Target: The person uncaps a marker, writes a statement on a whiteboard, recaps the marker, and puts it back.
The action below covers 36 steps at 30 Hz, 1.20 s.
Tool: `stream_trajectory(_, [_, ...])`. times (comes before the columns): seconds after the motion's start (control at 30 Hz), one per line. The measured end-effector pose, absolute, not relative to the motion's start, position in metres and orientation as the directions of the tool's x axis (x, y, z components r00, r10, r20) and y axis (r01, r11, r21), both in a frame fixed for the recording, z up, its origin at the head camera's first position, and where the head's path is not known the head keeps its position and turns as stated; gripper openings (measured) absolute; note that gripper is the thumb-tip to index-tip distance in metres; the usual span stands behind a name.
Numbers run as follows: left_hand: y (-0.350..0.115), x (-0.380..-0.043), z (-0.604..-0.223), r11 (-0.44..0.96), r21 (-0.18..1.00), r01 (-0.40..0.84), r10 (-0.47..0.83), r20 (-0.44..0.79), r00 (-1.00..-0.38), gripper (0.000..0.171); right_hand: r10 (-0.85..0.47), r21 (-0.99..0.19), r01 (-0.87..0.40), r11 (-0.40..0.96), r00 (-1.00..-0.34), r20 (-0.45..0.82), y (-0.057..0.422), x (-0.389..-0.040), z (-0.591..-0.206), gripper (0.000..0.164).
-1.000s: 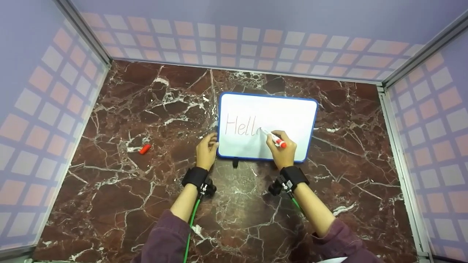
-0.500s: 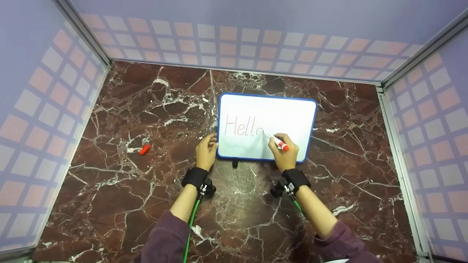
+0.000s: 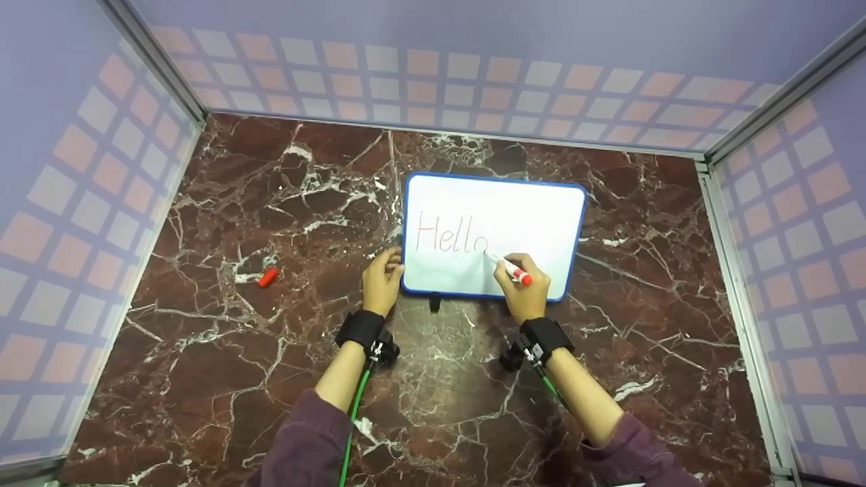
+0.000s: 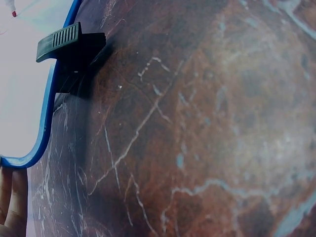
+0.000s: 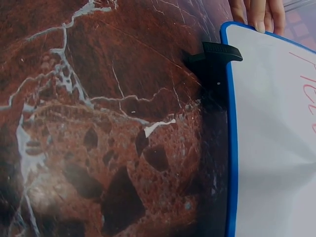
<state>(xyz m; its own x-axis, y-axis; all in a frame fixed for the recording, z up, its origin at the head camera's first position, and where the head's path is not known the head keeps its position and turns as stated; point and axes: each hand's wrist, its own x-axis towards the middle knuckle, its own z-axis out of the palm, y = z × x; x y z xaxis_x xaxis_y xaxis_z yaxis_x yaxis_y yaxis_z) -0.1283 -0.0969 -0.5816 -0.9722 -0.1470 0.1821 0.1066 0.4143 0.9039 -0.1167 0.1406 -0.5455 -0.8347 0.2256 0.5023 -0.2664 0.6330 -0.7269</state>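
Note:
A white board with a blue frame (image 3: 433, 184) lies on the dark red marbled table. Red handwriting reading "Hello" (image 3: 452, 234) runs across its left half. My right hand (image 3: 529, 291) pinches a white and red marker (image 3: 512, 269), its tip down at the last letter. The left wrist view catches the marker's red tip (image 4: 14, 13) at its top corner. At the board's left edge, my left hand (image 3: 381, 281) holds the frame; in the right wrist view its fingers (image 5: 259, 15) meet that edge. The right hand does not show in its own wrist view.
A black clip (image 3: 435, 302) sits on the board's near edge, seen closer in the left wrist view. The red marker cap (image 3: 268, 276) lies on the table to the left. Pale checkered walls (image 3: 446, 81) stand at the back and sides.
My right hand has moved slightly down and right with the marker, and the last letter's curve has grown. The left hand and the board stay practically where they were.

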Motion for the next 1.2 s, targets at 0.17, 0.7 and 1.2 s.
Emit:
stream_trajectory(0.17, [-0.097, -0.128, -0.580, 0.413, 0.904, 0.111, -0.146, 0.186, -0.972, 0.032, 0.218, -0.726, -0.275, 0.630, -0.834, 0.506, 0.139, -0.116, -0.548, 0.010])
stream_trajectory(0.7, [-0.097, -0.128, -0.582, 0.413, 0.905, 0.099, -0.145, 0.172, -0.974, 0.033, 0.196, -0.736, -0.303, 0.606, -0.840, 0.507, 0.132, -0.117, -0.547, 0.010])
stream_trajectory(1.2, [-0.104, -0.131, -0.573, 0.399, 0.916, 0.049, -0.079, 0.088, -0.993, 0.031, 0.231, -0.755, -0.333, 0.565, -0.815, 0.532, 0.129, -0.114, -0.523, 0.007])
